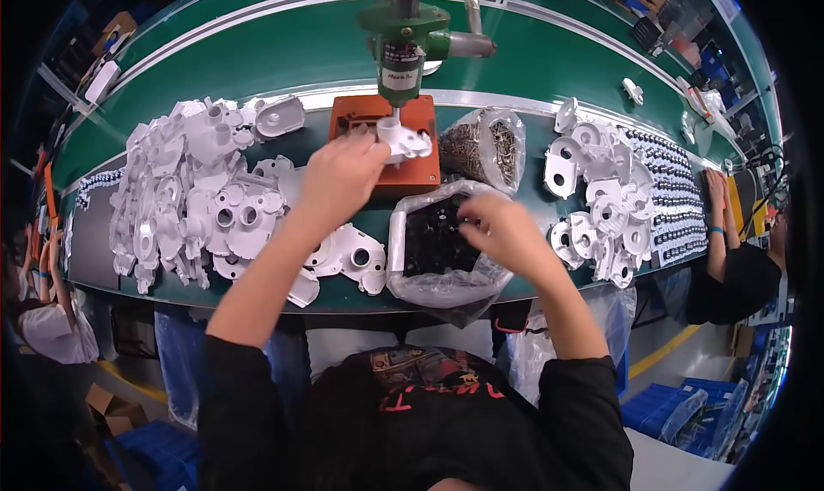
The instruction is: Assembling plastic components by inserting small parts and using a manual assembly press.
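Observation:
My left hand [348, 169] is closed on a white plastic housing [403, 142] with a round collar. The housing sits at the orange base [412, 177] of a green press [400, 62], below its metal spindle. Over an open clear plastic bag [397, 246], my right hand [502, 229] has its fingers curled together in a pinch; whatever is between them is too small to make out. Small black parts [425, 240] fill that bag. Just behind it lies another clear bag of metal screws or pins [463, 143].
White housings [193, 190] are heaped on the left, and more white parts [601, 208] on the right beside rows of dark round pieces [678, 199]. Farther back runs a metal rail [300, 96] across the green surface. Another person's hand [715, 186] rests at far right.

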The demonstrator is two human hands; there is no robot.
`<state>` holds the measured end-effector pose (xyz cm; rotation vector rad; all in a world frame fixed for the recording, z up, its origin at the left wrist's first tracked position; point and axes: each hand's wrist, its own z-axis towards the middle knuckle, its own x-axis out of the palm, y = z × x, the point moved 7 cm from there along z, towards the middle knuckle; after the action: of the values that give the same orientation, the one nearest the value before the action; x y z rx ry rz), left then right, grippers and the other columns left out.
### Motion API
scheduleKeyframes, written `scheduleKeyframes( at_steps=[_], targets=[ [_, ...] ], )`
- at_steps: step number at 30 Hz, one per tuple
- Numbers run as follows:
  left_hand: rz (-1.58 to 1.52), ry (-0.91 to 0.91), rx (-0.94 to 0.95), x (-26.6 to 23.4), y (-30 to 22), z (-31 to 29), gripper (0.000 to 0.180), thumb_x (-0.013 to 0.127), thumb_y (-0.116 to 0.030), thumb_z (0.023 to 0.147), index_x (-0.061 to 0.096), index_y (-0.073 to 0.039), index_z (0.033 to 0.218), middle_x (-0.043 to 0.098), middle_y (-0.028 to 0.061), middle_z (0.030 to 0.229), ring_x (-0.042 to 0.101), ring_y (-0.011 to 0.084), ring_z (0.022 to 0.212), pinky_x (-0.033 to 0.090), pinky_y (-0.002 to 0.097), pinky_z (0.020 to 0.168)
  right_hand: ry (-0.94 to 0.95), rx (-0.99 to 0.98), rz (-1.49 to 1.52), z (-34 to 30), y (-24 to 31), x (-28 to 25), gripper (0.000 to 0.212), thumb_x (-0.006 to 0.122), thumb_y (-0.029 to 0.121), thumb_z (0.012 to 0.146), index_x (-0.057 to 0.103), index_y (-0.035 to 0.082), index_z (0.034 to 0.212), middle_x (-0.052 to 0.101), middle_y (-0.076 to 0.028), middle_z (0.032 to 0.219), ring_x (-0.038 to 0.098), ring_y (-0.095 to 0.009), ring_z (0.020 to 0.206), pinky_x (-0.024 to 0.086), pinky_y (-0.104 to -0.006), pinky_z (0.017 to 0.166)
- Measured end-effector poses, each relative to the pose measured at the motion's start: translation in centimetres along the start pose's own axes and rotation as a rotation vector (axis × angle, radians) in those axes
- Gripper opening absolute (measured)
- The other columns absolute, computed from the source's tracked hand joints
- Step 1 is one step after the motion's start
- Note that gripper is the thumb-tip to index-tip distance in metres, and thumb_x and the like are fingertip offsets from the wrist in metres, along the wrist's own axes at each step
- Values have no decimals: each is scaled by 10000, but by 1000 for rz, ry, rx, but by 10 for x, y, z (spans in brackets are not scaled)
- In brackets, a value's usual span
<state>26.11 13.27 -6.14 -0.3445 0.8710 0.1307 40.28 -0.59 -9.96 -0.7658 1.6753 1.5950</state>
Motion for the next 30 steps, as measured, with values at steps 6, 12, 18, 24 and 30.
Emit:
scheduleKeyframes(
  at_steps=[6, 12, 18, 24, 30],
  targets=[
    [172, 7, 97, 33, 37, 2, 91, 602, -95, 780, 543, -63, 842, 614, 110, 973, 612, 296, 964, 521, 392, 777, -88, -81, -143, -13, -24, 37, 184, 663, 89, 745, 639, 44, 921, 584, -112, 831, 590, -314, 830, 479, -400, 721],
    [-37, 82, 82, 30, 47, -2, 88, 602, -118, 810, 557, -45, 829, 604, 168, 1074, 580, 341, 1043, 487, 419, 862, -102, -110, 219, 12, -14, -4, 224, 670, 52, 766, 658, 29, 988, 640, -92, 747, 609, -176, 651, 490, -289, 619],
    [21, 178, 166, 40, 50, -7, 154, 594, -175, 840, 583, -30, 891, 576, 216, 1125, 543, 370, 1090, 458, 423, 906, -92, 121, 640, 93, -29, -23, 209, 636, 91, 820, 615, -70, 951, 642, -82, 774, 595, -100, 668, 482, -231, 624],
    [-48, 142, 127, 35, 44, -11, 389, 657, -376, 792, 584, -10, 902, 536, 230, 1200, 502, 387, 1144, 398, 431, 985, -149, 47, 528, 154, -30, 9, 193, 643, 87, 788, 642, -71, 900, 633, -83, 799, 592, -157, 744, 470, -272, 717],
    [-41, 152, 89, 37, 46, -11, 527, 708, -467, 713, 585, -11, 948, 516, 220, 1233, 485, 392, 1162, 386, 435, 999, -227, 50, 283, 177, -40, 23, 229, 704, 139, 697, 634, -48, 809, 595, -172, 884, 612, -276, 780, 477, -334, 742]
  ],
)
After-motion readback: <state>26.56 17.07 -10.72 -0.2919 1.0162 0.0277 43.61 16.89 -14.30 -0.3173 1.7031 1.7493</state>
